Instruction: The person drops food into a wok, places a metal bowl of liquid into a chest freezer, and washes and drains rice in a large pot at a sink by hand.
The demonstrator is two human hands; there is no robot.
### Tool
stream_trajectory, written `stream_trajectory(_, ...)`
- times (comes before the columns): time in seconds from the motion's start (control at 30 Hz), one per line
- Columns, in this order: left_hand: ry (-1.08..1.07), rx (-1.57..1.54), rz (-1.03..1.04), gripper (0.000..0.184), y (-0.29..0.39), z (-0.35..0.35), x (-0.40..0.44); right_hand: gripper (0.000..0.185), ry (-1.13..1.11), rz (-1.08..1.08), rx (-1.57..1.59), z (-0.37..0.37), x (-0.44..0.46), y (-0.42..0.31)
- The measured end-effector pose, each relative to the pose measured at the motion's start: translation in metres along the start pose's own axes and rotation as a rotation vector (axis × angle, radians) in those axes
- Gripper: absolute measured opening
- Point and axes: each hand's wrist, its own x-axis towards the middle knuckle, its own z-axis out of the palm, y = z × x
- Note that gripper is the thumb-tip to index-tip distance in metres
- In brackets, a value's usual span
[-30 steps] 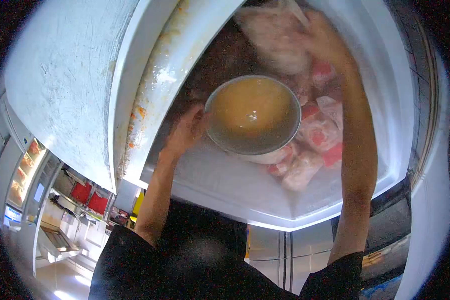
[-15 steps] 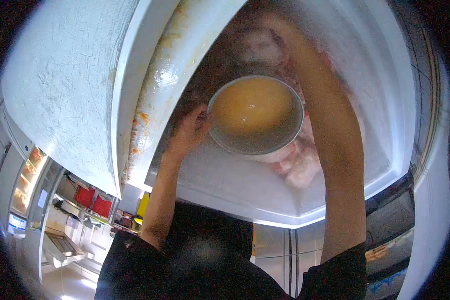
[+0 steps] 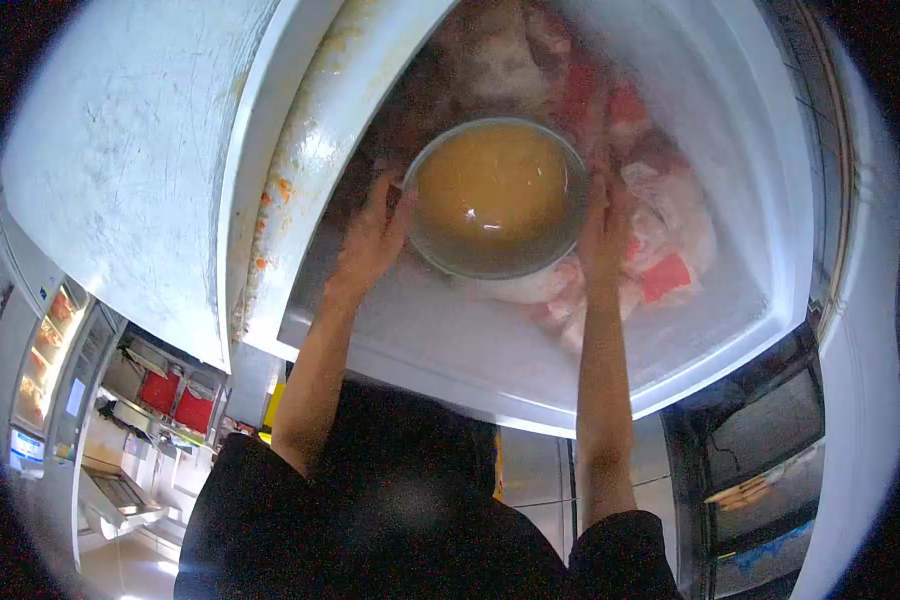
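Note:
A round metal bowl (image 3: 437, 247) of yellowish liquid (image 3: 492, 180) sits among wrapped goods inside a white chest freezer (image 3: 450, 360). My left hand (image 3: 372, 232) grips the bowl's left side, its fingers curled at the rim. On the opposite side, my right hand (image 3: 600, 228) is pressed along the right rim, fingers pointing away from me. The bowl hides part of the fingers on both sides. Cloudy plastic bags with pink and red contents (image 3: 660, 245) lie right of my right hand and under the bowl.
The freezer's raised white lid (image 3: 130, 180) stands at the left, with orange-brown stains along its inner edge (image 3: 290, 180). More frosty bags (image 3: 505, 65) lie behind the bowl. Shelving (image 3: 760, 480) is at the lower right; a lit display cabinet (image 3: 45, 360) stands far left.
My right hand has come back from the bags behind the bowl to the bowl's right rim. The bags on the right are now uncovered. My left hand stays at the left rim.

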Motion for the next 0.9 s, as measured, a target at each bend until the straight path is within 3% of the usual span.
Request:
stream_trajectory(0.03,-0.013,-0.022,-0.024,0.041,0.003,0.001,-0.002,0.047,0.012,0.047,-0.042,0.002,-0.014,0.019)
stream_trajectory(0.13,0.202,0.271,0.452,0.046,-0.015,0.006,-0.009,0.042,0.117,0.077,-0.054,0.017,-0.055,0.025)
stream_trajectory(0.23,-0.006,0.119,-0.023,0.048,0.0,-0.009,-0.031,0.043,0.105,0.146,-0.001,0.008,-0.081,0.012)
stream_trajectory(0.33,-0.042,0.22,0.08,0.045,-0.02,-0.013,-0.053,0.041,0.05,0.057,-0.027,-0.041,-0.102,-0.015)
stream_trajectory(0.43,-0.096,0.233,0.311,0.038,-0.025,-0.021,-0.078,0.039,0.109,0.041,0.001,-0.097,-0.125,0.002)
stream_trajectory(0.6,-0.165,0.261,0.438,0.036,-0.019,-0.047,-0.13,0.035,0.176,0.008,-0.094,-0.184,-0.187,-0.039)
stream_trajectory(0.63,-0.158,0.285,0.465,0.036,-0.022,-0.05,-0.139,0.034,0.279,-0.183,-0.224,-0.212,-0.196,-0.044)
stream_trajectory(0.67,-0.168,0.254,0.437,0.036,-0.017,-0.059,-0.147,0.035,0.301,-0.155,-0.369,-0.255,-0.206,-0.073)
stream_trajectory(0.7,-0.182,0.224,0.404,0.037,-0.013,-0.066,-0.159,0.031,0.575,-0.29,-0.408,-0.279,-0.215,-0.118)
stream_trajectory(0.73,-0.203,0.194,0.369,0.037,-0.012,-0.074,-0.174,0.03,0.725,-0.386,-0.717,-0.328,-0.232,-0.151)
stream_trajectory(0.77,-0.155,0.206,0.41,0.037,-0.018,-0.077,-0.183,0.029,0.825,-0.705,-0.711,-0.372,-0.243,-0.18)
stream_trajectory(0.8,-0.105,0.216,0.451,0.037,-0.031,-0.077,-0.188,0.029,0.997,-0.726,-0.404,-0.384,-0.264,-0.231)
stream_trajectory(0.83,-0.056,0.226,0.492,0.037,-0.039,-0.081,-0.195,0.034,1.216,-0.77,-1.042,-0.438,-0.282,-0.265)
stream_trajectory(0.9,-0.055,0.167,0.393,0.037,-0.034,-0.103,-0.222,0.038,1.345,-1.277,-0.786,-0.465,-0.301,-0.352)
